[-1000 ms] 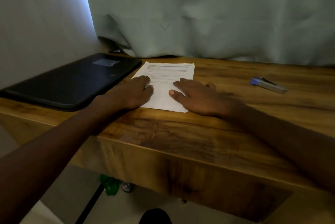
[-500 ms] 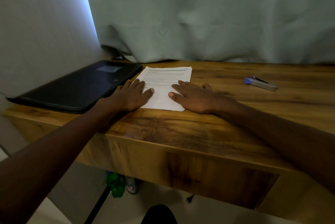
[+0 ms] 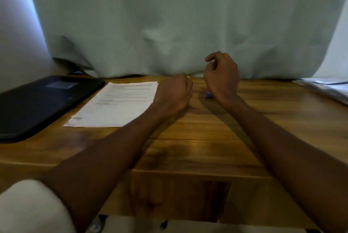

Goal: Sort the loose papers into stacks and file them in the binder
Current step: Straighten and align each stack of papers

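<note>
A stack of printed white papers (image 3: 116,104) lies on the wooden desk (image 3: 197,138), next to a closed black binder (image 3: 43,100) at the left. My left hand (image 3: 174,93) is just right of the papers, off them, fingers loosely curled away from me with nothing seen in them. My right hand (image 3: 222,74) is raised above the desk, fingers loosely curled, holding nothing. Under it a purple-tipped stapler (image 3: 208,94) lies mostly hidden by the wrist.
More loose papers (image 3: 327,87) lie at the desk's far right edge. A pale curtain (image 3: 169,25) hangs right behind the desk. The desk's front edge is close to me.
Both hands have left the papers and moved right, the right one lifting above the stapler. My view has swung right and closer, bringing the far-right papers into sight.
</note>
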